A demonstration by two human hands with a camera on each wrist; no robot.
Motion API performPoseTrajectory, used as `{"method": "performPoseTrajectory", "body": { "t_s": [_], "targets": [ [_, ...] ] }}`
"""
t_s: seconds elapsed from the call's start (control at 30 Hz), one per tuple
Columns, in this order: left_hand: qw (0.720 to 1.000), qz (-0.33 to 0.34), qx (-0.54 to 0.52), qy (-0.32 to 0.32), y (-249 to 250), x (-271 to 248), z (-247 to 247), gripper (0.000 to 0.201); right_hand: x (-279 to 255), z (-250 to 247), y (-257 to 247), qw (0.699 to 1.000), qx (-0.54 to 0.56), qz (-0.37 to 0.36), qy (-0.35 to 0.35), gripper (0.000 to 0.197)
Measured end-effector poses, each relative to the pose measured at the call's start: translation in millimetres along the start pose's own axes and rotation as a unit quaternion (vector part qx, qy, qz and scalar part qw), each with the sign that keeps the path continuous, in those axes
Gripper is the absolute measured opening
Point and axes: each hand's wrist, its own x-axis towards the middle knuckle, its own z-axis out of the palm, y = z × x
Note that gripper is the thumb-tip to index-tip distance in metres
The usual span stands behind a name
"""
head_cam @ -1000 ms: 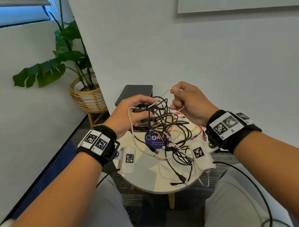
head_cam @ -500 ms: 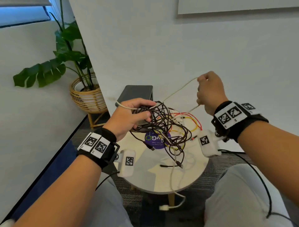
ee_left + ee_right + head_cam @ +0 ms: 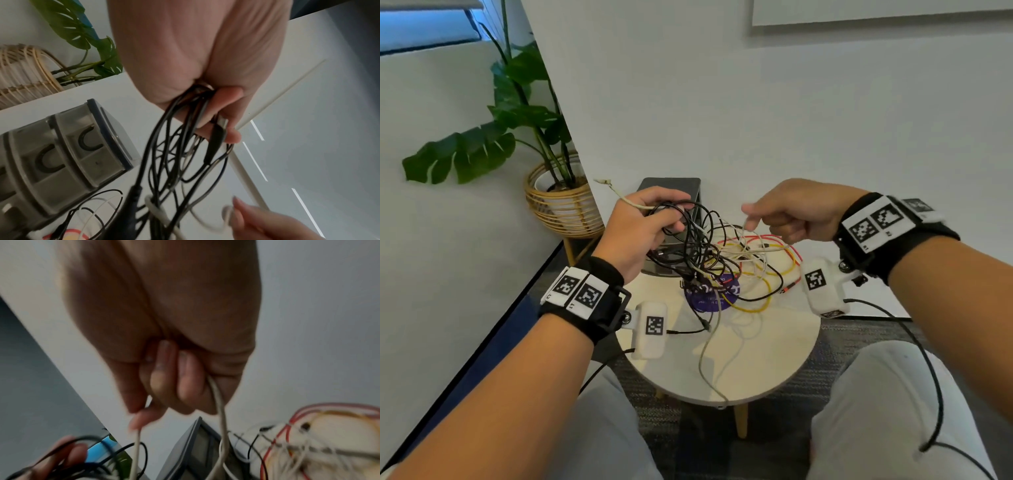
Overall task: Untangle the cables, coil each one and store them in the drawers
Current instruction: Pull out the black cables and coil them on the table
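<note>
A tangle of black cables (image 3: 698,246) hangs over the small round table (image 3: 767,373); my left hand (image 3: 643,226) grips its upper loops (image 3: 197,104) in a fist. A beige cable (image 3: 626,200) also runs through that fist, its plug end sticking out to the far left. My right hand (image 3: 787,216) pinches another stretch of beige cable (image 3: 221,410) between thumb and curled fingers, just right of the tangle. Red (image 3: 774,238), yellow (image 3: 760,301) and white cables lie looped on the table below. The grey drawer unit (image 3: 61,155) stands behind the tangle, its drawers closed.
A purple round sticker (image 3: 710,298) marks the tabletop under the cables. A potted plant in a wicker basket (image 3: 561,205) stands to the left by the wall. My knees (image 3: 893,411) flank the table. Beige cable ends hang over the table's near edge (image 3: 719,390).
My right hand came down from its raised pull and back toward the tangle. The beige cable's plug end has flicked out past my left hand. My left hand keeps gripping the black loops.
</note>
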Motion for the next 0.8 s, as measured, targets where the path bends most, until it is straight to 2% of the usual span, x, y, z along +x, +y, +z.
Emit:
{"method": "performPoseTrajectory", "body": {
  "t_s": [0.07, 0.13, 0.17, 0.23, 0.3, 0.43, 0.47, 0.57, 0.67, 0.73, 0.8],
  "targets": [
    [1.000, -0.004, -0.017, 0.004, 0, 1, 5, 0.022, 7, 8, 8, 1.000, 0.014, 0.000, 0.017, 0.026],
    [1.000, -0.008, -0.029, 0.008, 1, 2, 11, 0.021, 18, 16, 14, 0.991, 0.112, -0.025, 0.067, 0.026],
    [0.999, -0.010, -0.030, 0.009, 1, 2, 14, 0.020, 23, 20, 15, 0.977, 0.185, -0.041, 0.095, 0.027],
    [0.999, -0.013, -0.027, 0.012, 0, 2, 17, 0.019, 27, 25, 13, 0.926, 0.344, -0.074, 0.141, 0.026],
    [1.000, -0.015, -0.016, 0.010, -2, 1, 18, 0.018, 28, 27, 9, 0.863, 0.452, -0.129, 0.187, 0.024],
    [1.000, -0.025, -0.013, 0.003, -5, -3, 7, 0.019, 28, 20, 2, 0.775, 0.514, -0.202, 0.308, 0.024],
    [0.999, -0.025, -0.021, 0.002, -6, -4, 3, 0.019, 29, 15, 2, 0.766, 0.503, -0.208, 0.341, 0.025],
    [1.000, -0.018, -0.025, -0.002, -7, -5, -3, 0.017, 29, 0, 3, 0.773, 0.390, -0.224, 0.447, 0.021],
    [0.999, -0.019, -0.033, -0.006, -6, -4, -2, 0.017, 25, -9, 2, 0.772, 0.301, -0.225, 0.512, 0.021],
    [0.999, -0.018, -0.049, -0.010, -5, -3, 1, 0.018, 19, -12, -1, 0.774, 0.326, -0.233, 0.490, 0.019],
    [0.999, -0.019, -0.046, -0.012, -5, -1, 4, 0.017, 9, -10, -5, 0.778, 0.438, -0.258, 0.370, 0.019]
  ]
}}
